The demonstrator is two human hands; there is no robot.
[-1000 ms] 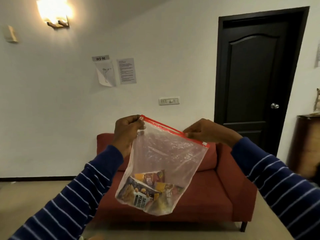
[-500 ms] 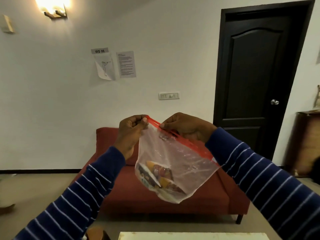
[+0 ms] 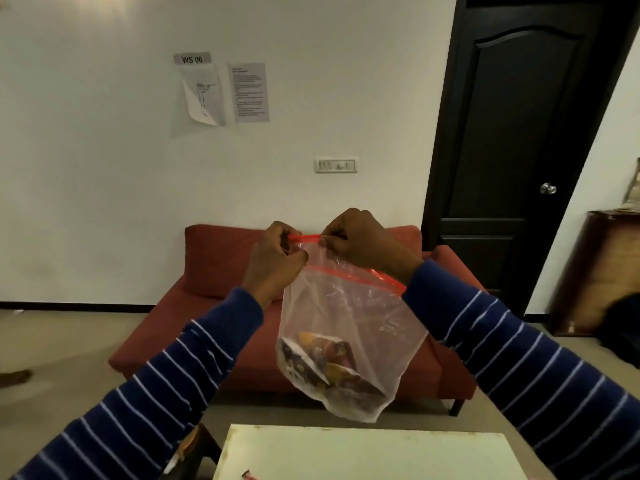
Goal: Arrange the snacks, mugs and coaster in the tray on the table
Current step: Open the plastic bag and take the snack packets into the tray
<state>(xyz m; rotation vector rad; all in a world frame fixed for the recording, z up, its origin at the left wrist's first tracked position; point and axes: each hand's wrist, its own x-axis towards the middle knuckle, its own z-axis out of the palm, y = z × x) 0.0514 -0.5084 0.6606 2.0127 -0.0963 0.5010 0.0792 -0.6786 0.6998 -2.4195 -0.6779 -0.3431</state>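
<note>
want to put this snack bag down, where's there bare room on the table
The pale tabletop below the zip bag shows bare across its middle and far edge. Only a small red item sits at its near edge. Both hands are up on the bag's red seal.

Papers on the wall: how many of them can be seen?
3, all left of the door: a small label reading WS 06, a sheet with a figure drawing just below it, and a text sheet beside that drawing.
</note>
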